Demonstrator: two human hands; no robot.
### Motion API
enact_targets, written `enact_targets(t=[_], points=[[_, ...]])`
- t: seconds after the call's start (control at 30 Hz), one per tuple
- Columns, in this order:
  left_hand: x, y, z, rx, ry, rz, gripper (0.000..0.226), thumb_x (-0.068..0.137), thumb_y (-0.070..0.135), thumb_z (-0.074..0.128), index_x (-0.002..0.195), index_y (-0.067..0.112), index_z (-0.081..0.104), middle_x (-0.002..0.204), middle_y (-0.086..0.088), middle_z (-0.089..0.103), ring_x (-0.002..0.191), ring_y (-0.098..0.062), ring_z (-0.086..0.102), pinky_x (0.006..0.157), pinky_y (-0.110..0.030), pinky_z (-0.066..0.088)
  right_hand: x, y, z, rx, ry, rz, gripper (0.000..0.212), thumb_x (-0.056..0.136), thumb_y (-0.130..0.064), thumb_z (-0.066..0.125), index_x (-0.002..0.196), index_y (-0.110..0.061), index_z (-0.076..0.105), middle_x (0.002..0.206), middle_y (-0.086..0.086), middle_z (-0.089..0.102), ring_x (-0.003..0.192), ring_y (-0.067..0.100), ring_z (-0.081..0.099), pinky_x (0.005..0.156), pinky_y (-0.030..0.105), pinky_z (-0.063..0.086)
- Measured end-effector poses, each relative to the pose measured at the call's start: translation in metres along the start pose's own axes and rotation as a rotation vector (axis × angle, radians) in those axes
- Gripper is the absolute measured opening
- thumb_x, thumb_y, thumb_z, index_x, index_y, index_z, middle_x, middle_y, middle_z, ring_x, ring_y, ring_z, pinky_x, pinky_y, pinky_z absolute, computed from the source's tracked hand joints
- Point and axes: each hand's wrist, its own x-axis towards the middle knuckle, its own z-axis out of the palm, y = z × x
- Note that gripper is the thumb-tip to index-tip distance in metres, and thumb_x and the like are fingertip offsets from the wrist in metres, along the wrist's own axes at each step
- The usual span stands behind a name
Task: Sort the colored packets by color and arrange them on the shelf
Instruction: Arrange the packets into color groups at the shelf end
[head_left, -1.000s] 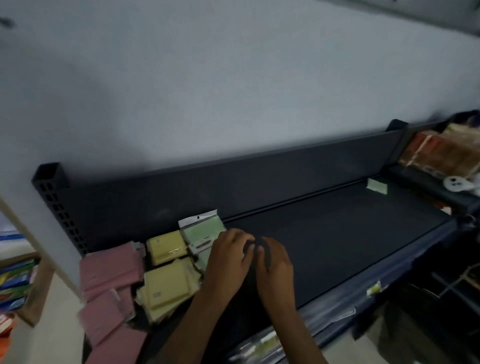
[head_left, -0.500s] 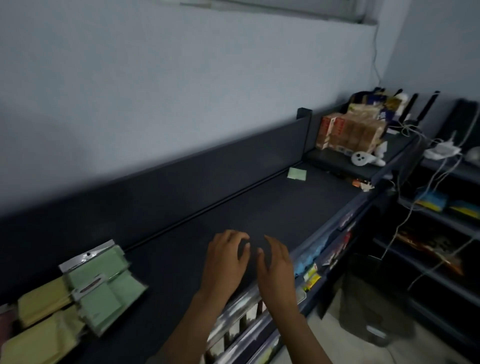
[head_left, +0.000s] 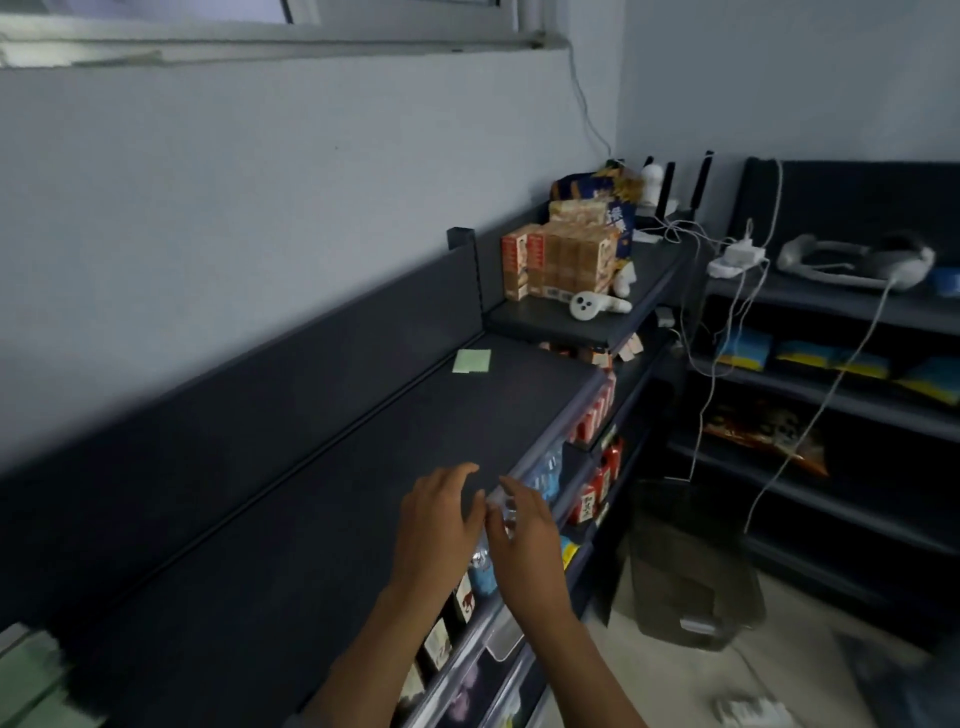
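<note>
A lone green packet (head_left: 471, 361) lies flat on the dark shelf (head_left: 322, 519) near its far right corner, close against the groove where the deck meets the back panel and well apart from both hands. It looks thin and flat, so by my judgement it is very light, somewhat flexible and probably slick in its wrapper; lying flush on the deck, it would be easiest to take by sliding a fingertip under a free edge or corner and pinching it between thumb and fingers, or by drawing it toward the front lip first. At the near left corner of the shelf a blurred patch of more green packets (head_left: 31, 686) is cut off by the frame edge, so their number and arrangement cannot be read. The left hand (head_left: 441, 514) hovers over the front edge of the shelf with fingers spread and loosely bent, holding nothing that I can see. The right hand (head_left: 524, 530) is just beside it, past the shelf's front lip, fingers likewise relaxed and apparently empty, though something pale shows between the two hands and I cannot tell whether it is a fingertip glint or the lip's plastic strip. The lower shelves under the lip are dim and partly hidden by the forearms. No packets of other colours are in view.
</note>
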Motion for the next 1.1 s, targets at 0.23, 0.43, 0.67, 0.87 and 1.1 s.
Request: enact_targets(t=[0.23, 0.43, 0.67, 0.87, 1.1], points=[[0.032, 0.009, 0.040, -0.088, -0.010, -0.047, 0.027, 0.097, 0.033, 0.060, 0.123, 0.026, 0.064, 0.122, 0.007, 0.061, 0.114, -0.013, 0.052, 0.097, -0.030, 0.045, 0.026, 0.026, -0.023, -0.042, 0.037, 0.018, 0.037, 0.103, -0.038, 0.053, 0.139, -0.029, 0.052, 0.135, -0.012, 0.053, 0.114, 0.002, 0.057, 0.098, 0.026, 0.052], [0.076, 0.015, 0.081, -0.195, -0.017, -0.039, 0.026, 0.097, 0.033, 0.061, 0.121, 0.027, 0.065, 0.121, 0.008, 0.059, 0.115, -0.012, 0.051, 0.099, -0.034, 0.047, 0.075, 0.045, -0.026, -0.040, 0.073, 0.073, 0.037, 0.103, -0.035, 0.054, 0.138, -0.024, 0.055, 0.136, -0.005, 0.058, 0.118, 0.008, 0.058, 0.100, 0.033, 0.052], [0.174, -0.003, 0.110, -0.216, 0.035, -0.038, 0.026, 0.096, 0.032, 0.062, 0.121, 0.025, 0.065, 0.120, 0.003, 0.062, 0.113, -0.019, 0.056, 0.096, -0.040, 0.050, 0.173, 0.050, -0.012, -0.102, 0.044, 0.037, 0.033, 0.102, -0.024, 0.056, 0.135, -0.020, 0.057, 0.128, -0.004, 0.059, 0.112, 0.010, 0.060, 0.098, 0.037, 0.053], [0.217, -0.034, 0.125, -0.200, 0.032, -0.096, 0.024, 0.097, 0.030, 0.061, 0.121, 0.025, 0.065, 0.122, 0.001, 0.061, 0.113, -0.021, 0.055, 0.097, -0.036, 0.048, 0.234, 0.051, 0.012, -0.184, -0.020, 0.008, 0.037, 0.100, -0.015, 0.057, 0.137, -0.013, 0.057, 0.132, 0.002, 0.059, 0.116, 0.013, 0.059, 0.102, 0.029, 0.049], [0.263, -0.058, 0.135, -0.193, -0.037, -0.160, 0.030, 0.098, 0.023, 0.057, 0.128, 0.025, 0.060, 0.132, 0.000, 0.052, 0.122, -0.022, 0.048, 0.103, -0.039, 0.045, 0.267, 0.068, 0.035, -0.196, -0.048, 0.034, 0.038, 0.098, -0.010, 0.056, 0.136, -0.012, 0.057, 0.132, 0.001, 0.059, 0.114, 0.011, 0.059, 0.101, 0.030, 0.051]])
